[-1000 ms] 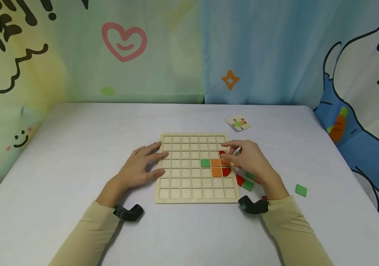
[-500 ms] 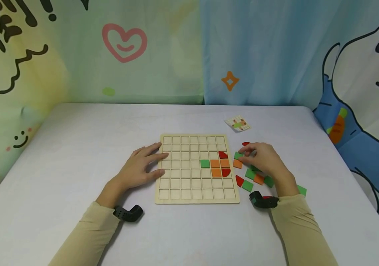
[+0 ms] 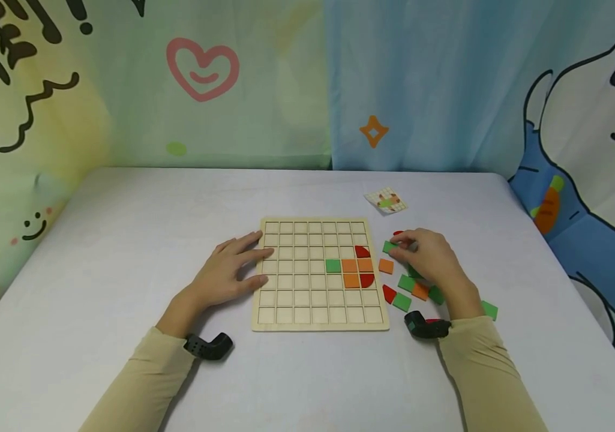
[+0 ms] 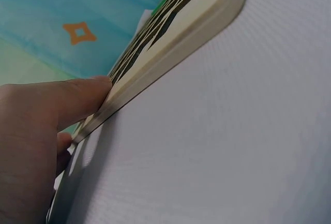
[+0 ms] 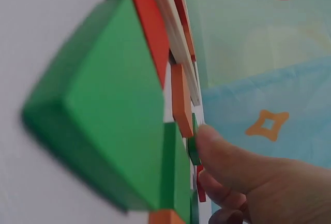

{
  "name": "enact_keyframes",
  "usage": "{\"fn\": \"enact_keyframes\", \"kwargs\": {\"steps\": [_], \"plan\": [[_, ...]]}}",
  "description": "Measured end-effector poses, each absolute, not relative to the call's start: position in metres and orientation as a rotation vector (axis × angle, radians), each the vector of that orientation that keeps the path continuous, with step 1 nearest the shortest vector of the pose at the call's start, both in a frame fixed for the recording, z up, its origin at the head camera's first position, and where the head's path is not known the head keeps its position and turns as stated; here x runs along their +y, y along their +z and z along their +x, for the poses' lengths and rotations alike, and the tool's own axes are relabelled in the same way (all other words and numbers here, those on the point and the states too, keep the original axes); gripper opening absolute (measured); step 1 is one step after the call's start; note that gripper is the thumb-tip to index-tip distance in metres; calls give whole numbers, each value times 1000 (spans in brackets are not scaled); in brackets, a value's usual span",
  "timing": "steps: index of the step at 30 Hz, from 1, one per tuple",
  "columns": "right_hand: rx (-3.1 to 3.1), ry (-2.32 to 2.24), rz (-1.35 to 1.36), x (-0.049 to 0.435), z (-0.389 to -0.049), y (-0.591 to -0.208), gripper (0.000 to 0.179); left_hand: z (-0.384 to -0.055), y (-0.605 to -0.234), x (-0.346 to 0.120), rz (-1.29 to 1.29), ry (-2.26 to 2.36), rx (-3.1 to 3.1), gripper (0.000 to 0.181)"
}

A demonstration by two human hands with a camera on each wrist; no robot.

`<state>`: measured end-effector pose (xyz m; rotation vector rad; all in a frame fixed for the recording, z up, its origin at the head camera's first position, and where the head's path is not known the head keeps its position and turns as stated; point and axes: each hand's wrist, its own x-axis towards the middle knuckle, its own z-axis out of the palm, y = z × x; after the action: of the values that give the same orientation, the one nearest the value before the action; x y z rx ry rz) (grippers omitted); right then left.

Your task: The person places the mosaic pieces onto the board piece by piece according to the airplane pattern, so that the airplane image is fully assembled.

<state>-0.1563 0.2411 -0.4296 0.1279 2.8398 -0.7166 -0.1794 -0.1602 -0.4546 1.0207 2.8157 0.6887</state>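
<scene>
R hand (image 3: 427, 255) pinching grn tile (image 3: 389, 246) just off the R edge of grid board (image 3: 285, 298); L hand (image 3: 225, 273) on opp. edge.
Tile's btwn thumb & fingertips, grip narrow; can't tell if it's clear of the table (image 3: 307, 384). Board lies flat w/ 1 grn sq. (image 3: 332, 265), 3 orng sqs. (image 3: 351, 280) & 2 red pcs. (image 3: 366, 280) grouped in its R half. L hand fingers spread wide, tips & thumb resting on board's L edge. Loose orng tile (image 3: 386, 266) just beside board, nr side of the pinch; red pc. (image 3: 398, 233) partly hidden behind R hand fingers. More loose grn/orng/red pcs. nr & under R hand, one grn tile farther R, partly behind wrist. Small pattern card (image 3: 386, 200) past board's far R corner. Printed curtain (image 3: 410, 84) behind table.
</scene>
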Motion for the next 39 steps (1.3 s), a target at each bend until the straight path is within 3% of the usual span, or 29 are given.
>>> {"fn": "enact_keyframes", "kwargs": {"steps": [26, 39], "plan": [[2845, -686, 124, 240, -154, -419, 40, -179, -454, -160, 1014, 676, 2824, 56], [2876, -711, -70, 207, -149, -395, 34, -179, -454, -160, 1014, 682, 2824, 56]]}}
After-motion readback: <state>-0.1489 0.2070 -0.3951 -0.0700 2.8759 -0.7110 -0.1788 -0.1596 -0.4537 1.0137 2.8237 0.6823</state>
